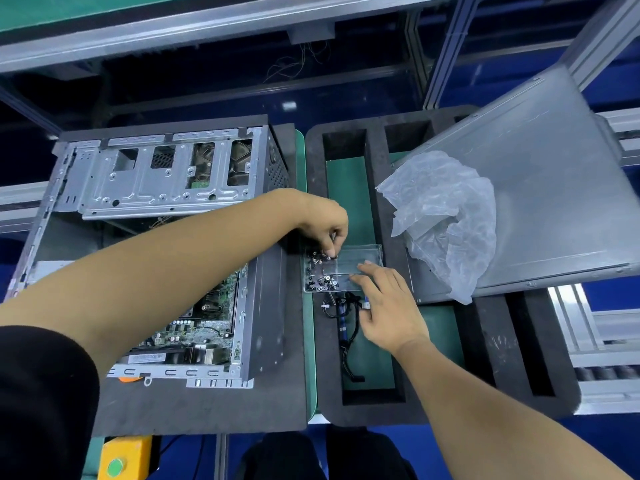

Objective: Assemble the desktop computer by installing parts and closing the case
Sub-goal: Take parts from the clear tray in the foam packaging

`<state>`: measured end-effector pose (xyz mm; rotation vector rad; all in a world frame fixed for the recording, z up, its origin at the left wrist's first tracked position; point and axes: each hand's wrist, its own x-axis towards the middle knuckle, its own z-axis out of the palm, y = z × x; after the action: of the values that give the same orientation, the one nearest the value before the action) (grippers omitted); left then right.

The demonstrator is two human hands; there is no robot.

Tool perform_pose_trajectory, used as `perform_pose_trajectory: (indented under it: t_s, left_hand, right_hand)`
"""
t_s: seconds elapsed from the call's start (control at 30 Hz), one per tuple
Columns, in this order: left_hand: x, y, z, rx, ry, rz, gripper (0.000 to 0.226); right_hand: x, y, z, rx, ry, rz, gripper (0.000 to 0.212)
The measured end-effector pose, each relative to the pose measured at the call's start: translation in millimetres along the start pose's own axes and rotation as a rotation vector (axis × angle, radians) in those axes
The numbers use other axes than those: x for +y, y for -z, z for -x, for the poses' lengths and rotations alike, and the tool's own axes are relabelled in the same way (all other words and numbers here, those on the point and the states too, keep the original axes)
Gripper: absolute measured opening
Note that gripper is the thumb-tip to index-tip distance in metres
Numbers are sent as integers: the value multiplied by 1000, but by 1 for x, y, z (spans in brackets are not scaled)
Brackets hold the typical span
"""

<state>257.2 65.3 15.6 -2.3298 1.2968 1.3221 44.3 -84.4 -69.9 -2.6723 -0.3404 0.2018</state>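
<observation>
Nearest us, right hand (pixel 384 306) lies flat, fingers spread, steadying the clear screw tray (pixel 360 261); beyond, left hand (pixel 325 226) seems to pinch one screw (pixel 329 253) — tiny, slippery, best nipped by its head. Open case (pixel 166 244) waits left.

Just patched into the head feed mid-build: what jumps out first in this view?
Both hands meet over a clear screw tray at centre: the left hand pinches at the screws in its left half, and the right hand rests straight fingers on the tray's near edge. The open computer case fills the left, motherboard exposed. On the right, crumpled clear plastic lies on the detached side panel.
</observation>
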Motion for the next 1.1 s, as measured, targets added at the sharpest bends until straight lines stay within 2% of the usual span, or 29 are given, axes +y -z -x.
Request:
perform_pose_trajectory:
  t_s: [0.13,0.43,0.57,0.73,0.93,1.1]
  left_hand:
    - [-6,5,3,9,7,-84,20]
    - [-3,7,0,-125,35,-260,26]
    - [-5,13,2,-79,21,-276,24]
    - [0,9,0,-75,-16,-307,37]
    - [3,2,-6,-96,-32,-382,18]
    - [4,-3,-8,-80,-35,-379,15]
  right_hand:
    - [0,0,0,-6,-3,2,60]
    - [0,0,0,5,7,7,60]
    - [1,-2,0,8,22,3,61]
    - [0,0,0,12,22,7,61]
    - [0,0,0,12,22,10,62]
    - [-1,0,0,14,19,3,62]
